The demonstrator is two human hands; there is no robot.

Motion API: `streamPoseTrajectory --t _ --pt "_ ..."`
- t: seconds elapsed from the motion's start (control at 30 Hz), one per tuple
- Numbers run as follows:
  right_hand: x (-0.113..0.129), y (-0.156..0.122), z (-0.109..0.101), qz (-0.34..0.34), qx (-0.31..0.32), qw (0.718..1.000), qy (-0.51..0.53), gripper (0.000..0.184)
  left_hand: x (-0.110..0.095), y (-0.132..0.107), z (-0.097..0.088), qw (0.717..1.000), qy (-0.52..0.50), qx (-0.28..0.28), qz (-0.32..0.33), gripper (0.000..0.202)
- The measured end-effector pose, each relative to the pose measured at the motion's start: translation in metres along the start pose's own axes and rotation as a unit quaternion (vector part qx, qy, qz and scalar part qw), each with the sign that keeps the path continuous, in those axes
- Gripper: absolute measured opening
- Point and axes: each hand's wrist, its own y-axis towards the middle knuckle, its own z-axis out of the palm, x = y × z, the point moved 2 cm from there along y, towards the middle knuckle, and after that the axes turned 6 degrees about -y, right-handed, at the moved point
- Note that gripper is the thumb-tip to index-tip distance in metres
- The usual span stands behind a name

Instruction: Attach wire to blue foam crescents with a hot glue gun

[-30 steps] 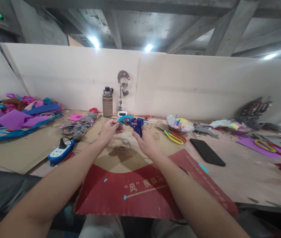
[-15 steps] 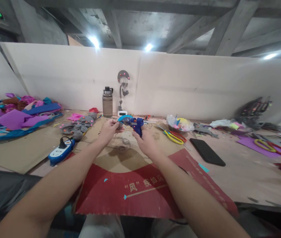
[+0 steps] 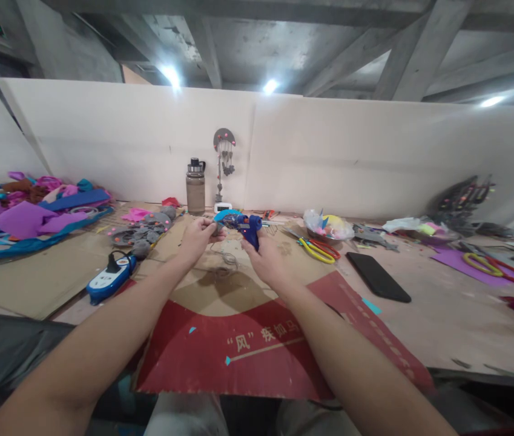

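A blue hot glue gun (image 3: pixel 250 226) is gripped in my right hand (image 3: pixel 266 257), its nozzle pointing left. My left hand (image 3: pixel 198 237) pinches a small grey piece (image 3: pixel 217 229) right at the nozzle; whether they touch I cannot tell. Its exact shape is mostly hidden by the fingers. Beneath the hands, loose grey string (image 3: pixel 228 260) lies on a red and brown cardboard sheet (image 3: pixel 238 375). Grey felt pieces with pink dots (image 3: pixel 141 230) lie to the left of my left hand.
A water bottle (image 3: pixel 195 188) stands by the white partition, near a hanging grey moon ornament (image 3: pixel 224 138). A power strip (image 3: pixel 110 278) and felt scraps (image 3: pixel 25 218) lie left. Yellow-and-red scissors (image 3: pixel 318 251), a black phone (image 3: pixel 377 277) and a bowl (image 3: pixel 327 227) are on the right.
Almost nothing differs. Both hands keep the glue gun and the small grey piece together at the same place, while the whole view has shifted very slightly.
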Motion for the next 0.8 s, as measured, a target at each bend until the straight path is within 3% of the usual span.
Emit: streamPoseTrajectory --t 0.6,0.8 --pt "0.001 0.0 -0.005 0.023 0.002 0.999 -0.026 0.033 0.002 0.01 -0.013 0.996 -0.037 -0.025 0.073 0.02" --pt "-0.002 0.001 -0.004 0.027 0.002 1.0 -0.009 0.029 0.002 0.011 -0.015 0.995 -0.063 -0.035 0.069 0.018"
